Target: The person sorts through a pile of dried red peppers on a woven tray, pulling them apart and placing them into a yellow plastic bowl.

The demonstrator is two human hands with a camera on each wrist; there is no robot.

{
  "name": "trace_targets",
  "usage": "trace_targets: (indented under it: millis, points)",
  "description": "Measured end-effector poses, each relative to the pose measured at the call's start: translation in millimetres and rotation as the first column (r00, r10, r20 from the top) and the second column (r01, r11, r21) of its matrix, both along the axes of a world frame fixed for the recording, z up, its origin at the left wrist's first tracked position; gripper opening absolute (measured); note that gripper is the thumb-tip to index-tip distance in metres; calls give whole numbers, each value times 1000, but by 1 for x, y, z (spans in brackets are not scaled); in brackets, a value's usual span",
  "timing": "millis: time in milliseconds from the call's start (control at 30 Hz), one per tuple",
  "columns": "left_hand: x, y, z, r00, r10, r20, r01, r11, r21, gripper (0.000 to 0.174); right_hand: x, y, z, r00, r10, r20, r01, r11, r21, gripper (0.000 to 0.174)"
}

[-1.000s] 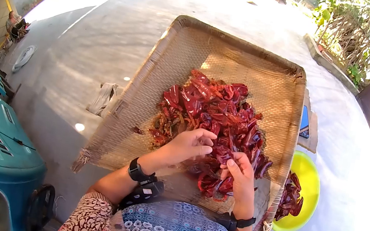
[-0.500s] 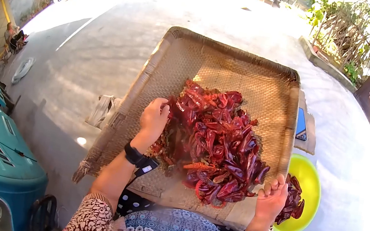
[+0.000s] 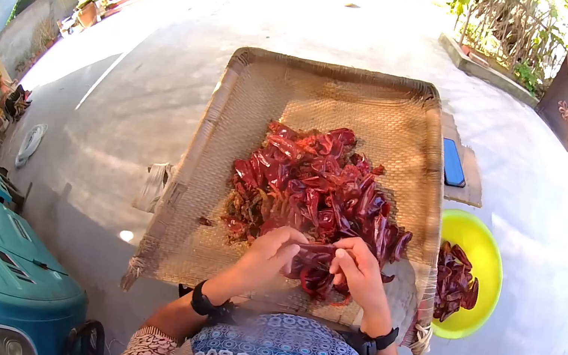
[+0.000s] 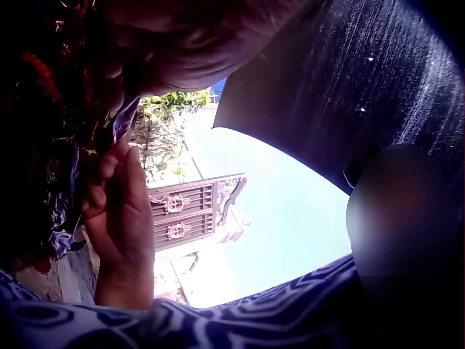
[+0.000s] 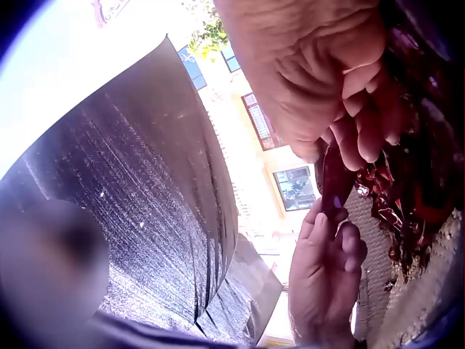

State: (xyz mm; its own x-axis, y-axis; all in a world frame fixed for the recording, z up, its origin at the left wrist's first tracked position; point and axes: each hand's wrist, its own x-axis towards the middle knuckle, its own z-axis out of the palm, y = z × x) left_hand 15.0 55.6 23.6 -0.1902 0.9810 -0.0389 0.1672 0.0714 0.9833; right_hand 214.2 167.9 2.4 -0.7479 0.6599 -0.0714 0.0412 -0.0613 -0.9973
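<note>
A dark red dried pepper is stretched between the two hands at the near side of a pepper pile. The left hand pinches one end of it and the right hand pinches the other. In the right wrist view the same pepper spans from the right hand above to the left hand below. The left wrist view is dark, with the right hand curled near purple-red peppers. The pile lies on a rectangular woven tray.
Right of the tray stands a yellow-green basin holding more dark peppers. A phone lies on cardboard behind the basin. At the left is a teal vehicle. A person sits at the far left.
Half a second ago the hands were apart, the left at the pile's left side and the right by the tray's right edge. Both have come together at the near side, now with a pepper between them.
</note>
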Motion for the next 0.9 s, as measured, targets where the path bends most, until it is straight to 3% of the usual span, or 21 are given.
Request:
trace_targets:
  millis: [67,167,200,267,367,467,767,833,900]
  points:
    - [-3,-2,4,985,-57,165,78,989,-125,16,8,4,-10,1000,2,-23,-2,1000,-14,29]
    - [-3,0,1,961,-112,253,138,987,-87,16,13,-8,8,992,-39,-122,18,985,-171,24]
    - [-3,1,1,974,-90,209,112,989,-99,16,15,-11,17,998,-35,-56,22,975,-220,22]
    - [-2,4,0,991,-42,123,57,991,-117,18,14,-11,12,1000,-4,-25,0,988,-155,24]
    - [-1,7,-2,981,-6,193,30,992,-124,15,8,-9,0,1000,-17,5,17,992,-123,21]
    - [-7,11,-6,906,-91,413,146,984,-105,16,7,-13,5,994,-60,-92,38,976,-216,16]
    - [-17,25,-12,693,-255,675,416,905,-85,22,14,-6,2,989,-144,-26,136,971,-194,17]
    - [-13,33,5,863,-267,428,334,938,-89,24,23,1,5,969,-238,-69,228,964,-133,16]
    - [-14,44,8,951,-218,217,240,968,-78,26,33,7,8,923,-365,-124,354,929,-107,15]
